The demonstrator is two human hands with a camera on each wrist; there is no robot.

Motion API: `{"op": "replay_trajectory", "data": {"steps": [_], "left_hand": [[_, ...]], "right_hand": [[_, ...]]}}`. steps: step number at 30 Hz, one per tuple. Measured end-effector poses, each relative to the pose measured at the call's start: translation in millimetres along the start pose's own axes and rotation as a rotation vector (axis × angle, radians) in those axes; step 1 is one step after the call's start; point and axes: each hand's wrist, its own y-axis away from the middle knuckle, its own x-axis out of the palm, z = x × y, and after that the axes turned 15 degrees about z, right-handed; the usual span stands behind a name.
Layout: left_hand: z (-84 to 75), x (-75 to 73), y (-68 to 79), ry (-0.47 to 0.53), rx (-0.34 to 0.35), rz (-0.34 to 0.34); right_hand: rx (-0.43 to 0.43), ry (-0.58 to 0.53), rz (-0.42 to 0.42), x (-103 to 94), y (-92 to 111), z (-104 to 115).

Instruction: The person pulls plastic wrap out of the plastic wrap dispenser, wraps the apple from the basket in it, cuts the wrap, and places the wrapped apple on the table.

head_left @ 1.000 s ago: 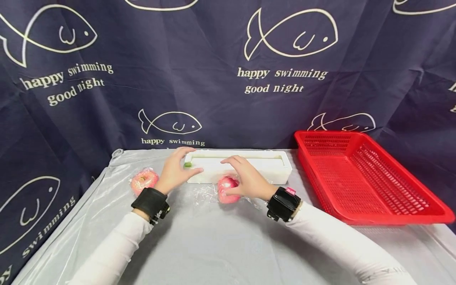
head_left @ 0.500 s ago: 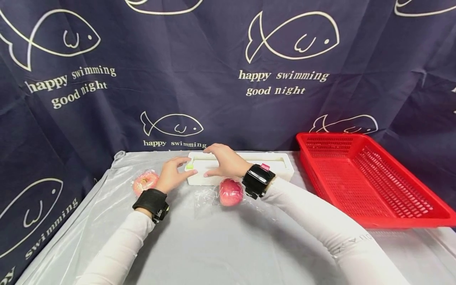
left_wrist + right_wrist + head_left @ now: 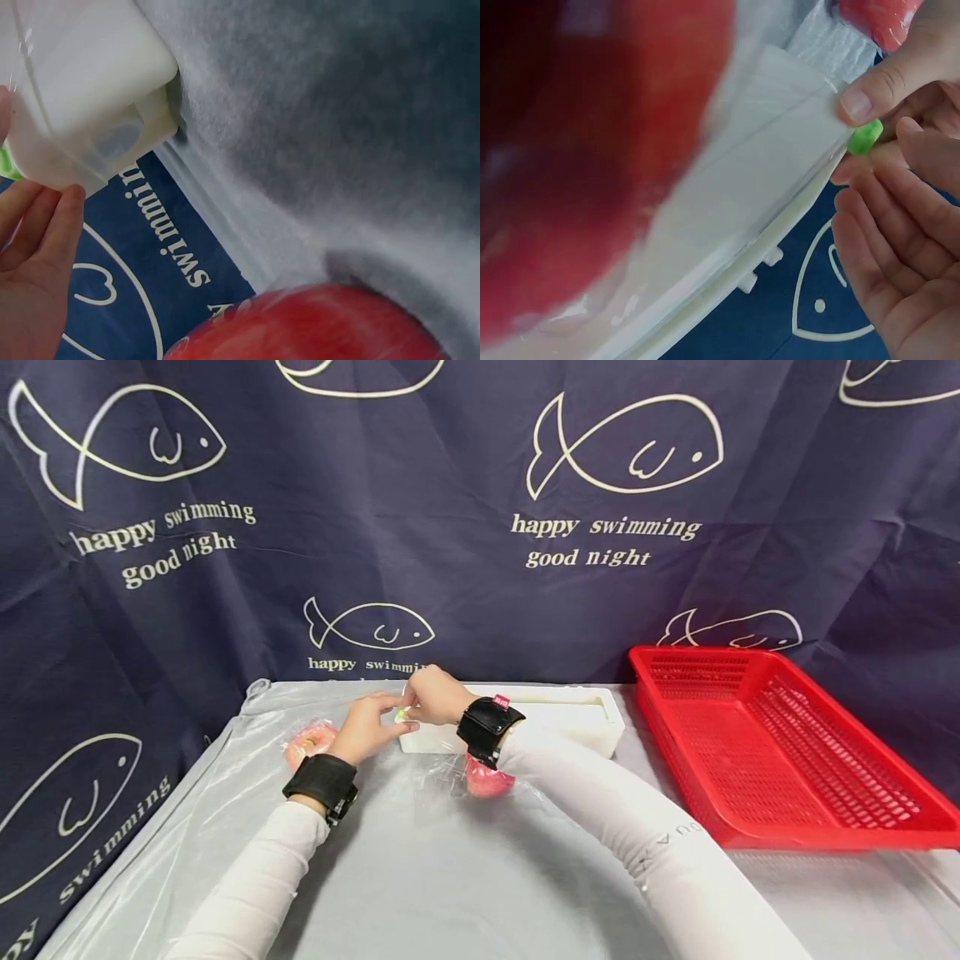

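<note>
A white cling film dispenser (image 3: 525, 727) lies at the table's back, with a green slide cutter (image 3: 866, 136) at its left end. My left hand (image 3: 367, 727) grips that end; in the right wrist view its thumb (image 3: 866, 105) presses the corner. My right hand (image 3: 438, 697) is at the same end, its lightly bent fingers beside the green cutter and holding nothing visible. A red apple (image 3: 489, 779) sits before the dispenser, partly hidden by my right wrist, with clear film lying around it. Another apple (image 3: 311, 741), wrapped in film, lies left of my left hand.
A red plastic basket (image 3: 802, 839) stands on the right side of the table. The grey tablecloth (image 3: 450, 877) covers the table up to a dark blue curtain (image 3: 480, 568) printed with fish, which hangs behind.
My right hand has left the middle apple and moved left across the dispenser to its green cutter. My left hand stays at the dispenser's left end, its thumb a little closer in.
</note>
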Motion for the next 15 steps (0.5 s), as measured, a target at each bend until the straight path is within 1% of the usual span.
{"op": "replay_trajectory", "data": {"steps": [2,6,9,15], "left_hand": [[-1.0,-1.2,-1.1,-0.006,0.009,0.001],[-1.7,-3.3,-3.0,-0.031,0.023,0.008],[-2.4,-4.1,-2.6,-0.037,0.028,0.017],[-2.3,-1.9,-0.7,-0.043,0.033,0.023]], "right_hand": [[0.01,0.019,0.0,0.2,-6,2],[0.026,0.022,-0.01,-1.0,-13,4],[0.029,0.009,-0.004,-1.0,-16,4],[0.01,0.006,0.007,3.0,-19,2]]}}
